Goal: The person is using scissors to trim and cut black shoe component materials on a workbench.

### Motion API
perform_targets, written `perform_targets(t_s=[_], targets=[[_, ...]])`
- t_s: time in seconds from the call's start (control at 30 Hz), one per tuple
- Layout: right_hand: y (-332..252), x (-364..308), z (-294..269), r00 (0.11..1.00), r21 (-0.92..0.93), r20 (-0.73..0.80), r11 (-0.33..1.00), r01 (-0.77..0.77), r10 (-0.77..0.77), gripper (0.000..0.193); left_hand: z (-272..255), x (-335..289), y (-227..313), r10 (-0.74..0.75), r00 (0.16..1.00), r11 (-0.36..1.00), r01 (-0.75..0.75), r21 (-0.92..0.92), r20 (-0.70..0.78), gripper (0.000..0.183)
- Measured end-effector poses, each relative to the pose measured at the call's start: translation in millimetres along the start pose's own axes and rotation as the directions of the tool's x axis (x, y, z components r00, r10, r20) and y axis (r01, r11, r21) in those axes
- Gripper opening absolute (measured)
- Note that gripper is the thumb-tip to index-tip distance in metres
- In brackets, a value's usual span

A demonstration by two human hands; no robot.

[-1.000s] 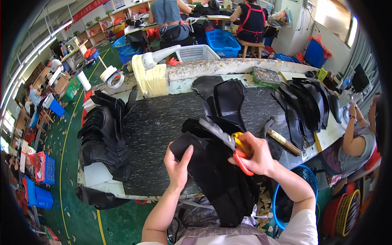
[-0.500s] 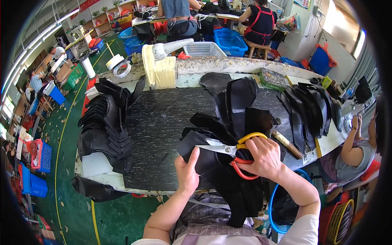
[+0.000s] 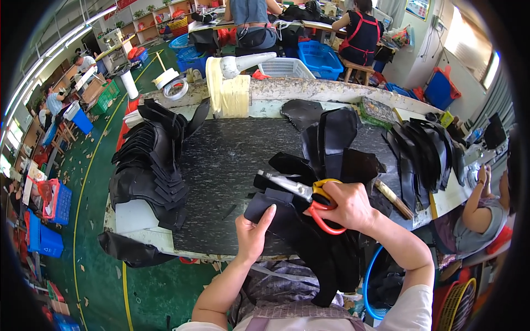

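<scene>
My left hand (image 3: 252, 234) is closed on the edge of a black leather piece (image 3: 259, 207), thumb on top, over the near side of the table. More joined black pieces trail from it to the right and hang over the table's near edge. In my right hand (image 3: 351, 207) is a pair of scissors (image 3: 288, 186) with one yellow and one red handle. Their blades are together, pointing left just above the held leather. Behind the scissors, several black leather pieces (image 3: 338, 132) lie fanned out on the dark tabletop (image 3: 232, 149).
Stacked black pieces (image 3: 149, 171) line the table's left side; another stack (image 3: 422, 154) lies at right. A wooden-handled tool (image 3: 393, 199) rests right of my right hand. Yellow tape strips (image 3: 229, 96) hang at the far edge. A blue basket (image 3: 371, 289) stands below right; people sit nearby.
The scissors' blades have come together and lifted off the leather's edge, with their handles squeezed closer. My left hand still grips the piece. The whole view has shifted slightly.
</scene>
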State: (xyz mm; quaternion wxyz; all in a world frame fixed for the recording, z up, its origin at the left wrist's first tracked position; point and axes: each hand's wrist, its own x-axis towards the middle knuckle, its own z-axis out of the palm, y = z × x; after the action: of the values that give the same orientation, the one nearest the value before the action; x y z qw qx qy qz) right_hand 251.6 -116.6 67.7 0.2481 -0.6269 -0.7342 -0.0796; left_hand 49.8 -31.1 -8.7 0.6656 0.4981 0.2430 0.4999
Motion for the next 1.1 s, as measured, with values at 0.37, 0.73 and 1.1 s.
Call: perform_targets(t_s=[0.37, 0.73, 1.1], targets=[[14, 11, 37, 0.928, 0.364, 0.112, 0.855, -0.370, 0.354, 0.032, -13, -11, -3, 0.143, 0.983, 0.988, -0.148, -0.036, -0.111, 0.035], [5, -16, -34, 0.980, 0.064, -0.083, 0.983, -0.174, 0.179, 0.051, 11, 12, -17, 0.061, 0.998, 0.998, -0.062, -0.033, -0.022, 0.007], [20, -25, -22, 0.984, -0.339, -0.176, 0.939, -0.057, -0.004, 0.046, 7, 8, -20, 0.024, 1.000, 0.967, -0.028, -0.254, -0.017, 0.014]])
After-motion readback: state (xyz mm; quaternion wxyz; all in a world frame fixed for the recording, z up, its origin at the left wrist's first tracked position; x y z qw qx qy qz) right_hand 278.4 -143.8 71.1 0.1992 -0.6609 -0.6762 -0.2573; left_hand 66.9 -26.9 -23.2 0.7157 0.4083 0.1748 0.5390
